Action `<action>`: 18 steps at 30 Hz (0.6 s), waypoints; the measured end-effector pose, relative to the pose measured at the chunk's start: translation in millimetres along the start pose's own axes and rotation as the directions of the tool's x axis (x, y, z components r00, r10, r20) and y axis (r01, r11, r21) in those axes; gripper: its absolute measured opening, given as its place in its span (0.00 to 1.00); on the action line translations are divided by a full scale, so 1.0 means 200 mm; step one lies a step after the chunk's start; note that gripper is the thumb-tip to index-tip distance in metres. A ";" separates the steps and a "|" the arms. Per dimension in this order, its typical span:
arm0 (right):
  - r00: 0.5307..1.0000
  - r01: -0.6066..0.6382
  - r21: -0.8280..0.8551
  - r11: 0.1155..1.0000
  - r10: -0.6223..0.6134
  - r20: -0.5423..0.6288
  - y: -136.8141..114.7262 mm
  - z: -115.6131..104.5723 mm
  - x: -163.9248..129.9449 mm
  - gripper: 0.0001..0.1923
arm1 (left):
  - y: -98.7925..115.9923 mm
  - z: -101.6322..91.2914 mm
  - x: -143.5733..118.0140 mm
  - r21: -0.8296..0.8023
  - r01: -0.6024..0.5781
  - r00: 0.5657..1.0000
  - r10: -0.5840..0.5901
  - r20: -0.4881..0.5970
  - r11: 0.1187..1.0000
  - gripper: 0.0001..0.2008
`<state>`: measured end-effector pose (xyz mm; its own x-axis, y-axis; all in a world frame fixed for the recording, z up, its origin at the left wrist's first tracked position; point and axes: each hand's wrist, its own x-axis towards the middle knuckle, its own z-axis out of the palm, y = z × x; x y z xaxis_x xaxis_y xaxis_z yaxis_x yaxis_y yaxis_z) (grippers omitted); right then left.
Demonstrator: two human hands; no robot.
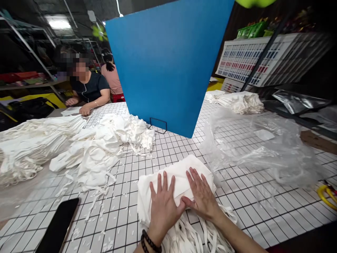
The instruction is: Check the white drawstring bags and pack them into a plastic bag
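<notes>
A: Hands?
B: Both flat on the white cloth stack (175, 184), just in front of the blue board (168, 63). Left hand (163, 205) fingers spread, palm down; right hand (201, 195) fingers slightly apart, pressing the top. Thumbs meet at the fold.
A: Around it?
B: Straps (195, 235) trail from the stack's near edge. Left of the board: loose cloth heap (105, 151), w/ scraps on the grid table (263, 214). Right of the board: crumpled clear plastic bag (263, 147), touching the stack's right side. Phone (59, 226) near-left. Yellow scissors (328, 195) far right.
A: Others?
B: A person (88, 89) sits left of the board, well apart.
</notes>
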<state>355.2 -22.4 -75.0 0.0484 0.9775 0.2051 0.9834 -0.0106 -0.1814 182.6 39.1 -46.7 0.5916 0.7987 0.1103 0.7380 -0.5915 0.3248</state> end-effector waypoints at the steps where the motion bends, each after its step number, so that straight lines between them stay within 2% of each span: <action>1: 1.000 0.000 0.000 1.000 0.000 0.002 0.01 0.01 0.00 0.48 | 0.00 0.00 0.00 -0.016 0.003 1.000 -0.003 -0.002 1.000 0.37; 3: 1.000 0.002 0.009 1.000 -0.003 0.020 0.04 0.03 0.00 0.47 | 0.00 0.01 0.01 -0.054 0.005 1.000 -0.005 -0.005 0.999 0.36; 5: 0.996 0.003 0.040 0.999 -0.007 0.094 0.07 0.02 0.00 0.44 | -0.02 0.00 0.01 -0.107 0.000 1.000 0.000 0.002 0.994 0.37; 7: 0.978 -0.027 0.087 0.996 0.008 0.208 0.08 -0.03 0.03 0.41 | -0.04 -0.04 -0.01 -0.192 0.002 1.000 0.001 0.017 0.981 0.37; 9: 0.973 -0.062 0.120 0.991 0.034 0.227 0.05 -0.12 0.12 0.38 | -0.07 -0.11 -0.05 -0.296 0.007 1.000 -0.008 -0.001 0.955 0.37; 11: 0.993 -0.036 0.156 0.987 0.017 0.121 -0.04 -0.20 0.28 0.32 | -0.10 -0.20 -0.12 -0.387 0.002 0.997 -0.033 -0.073 0.922 0.33; 13: 0.999 -0.003 0.224 0.975 -0.008 0.051 -0.16 -0.24 0.51 0.22 | -0.15 -0.28 -0.21 -0.472 0.014 0.984 -0.095 -0.149 0.882 0.26; 14: 0.996 -0.034 0.268 0.963 0.011 0.089 -0.23 -0.23 0.64 0.19 | -0.17 -0.31 -0.25 -0.521 0.029 0.977 -0.135 -0.167 0.853 0.23; 15: 0.981 -0.134 0.308 0.942 0.082 0.176 -0.29 -0.21 0.77 0.16 | -0.20 -0.33 -0.30 -0.572 0.047 0.971 -0.172 -0.167 0.819 0.20; 18: 0.928 -0.333 0.310 0.890 0.251 0.276 -0.43 -0.07 1.14 0.17 | -0.30 -0.30 -0.42 -0.683 0.089 0.960 -0.245 -0.135 0.725 0.14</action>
<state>284.8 199.2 1.2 0.2437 0.9623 -0.1207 0.8052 -0.2701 -0.5278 69.3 13.5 -18.6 0.3435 0.9266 0.1531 0.3656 -0.2821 0.8870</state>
